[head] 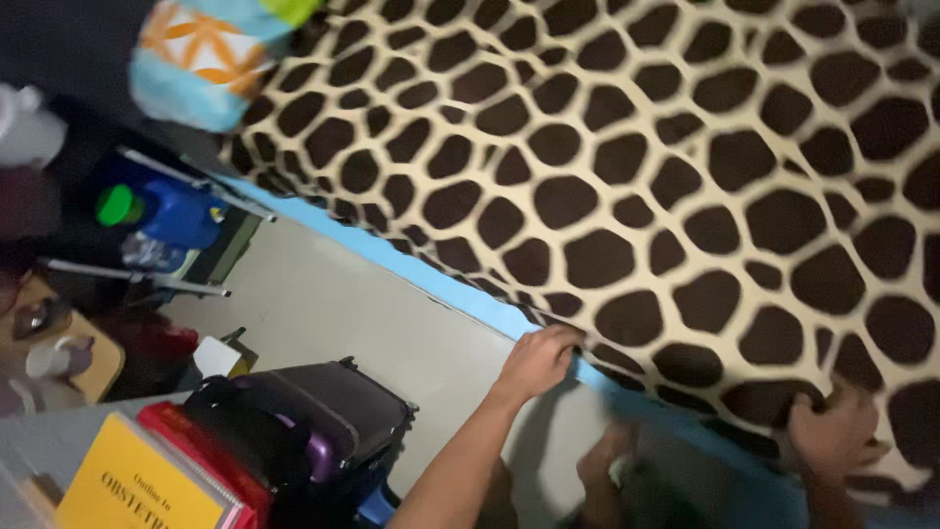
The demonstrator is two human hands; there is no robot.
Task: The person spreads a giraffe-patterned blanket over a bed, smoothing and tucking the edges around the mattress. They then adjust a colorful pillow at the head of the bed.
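Nearest the lens, at the lower left of the head view, lies a yellow paperback book (137, 485) on top of a red folder (201, 453), and just beside them stands a dark purple hard-shell suitcase (313, 421) on the pale grey floor (343, 304).

Right of the suitcase, the left hand (539, 360) reaches up along a bare forearm and grips the edge of a cream blanket with dark brown giraffe-like patches (627, 167), its fingers curled over the spot where the blanket meets the light blue bed sheet (460, 289). That blue edge runs as a slanted band from upper left to lower right. The right hand (832, 431) sits further right and lower, closed into the same blanket near the bottom edge; it is blurred, so the exact grip is hard to read.

Spread over the bed, the blanket fills most of the upper and right part of the view. At the top left lies a turquoise cloth with an orange and white flower print (201, 54). Below it, in shadow, a blue plastic jug with a green cap (162, 211) rests near thin metal rods (147, 277).
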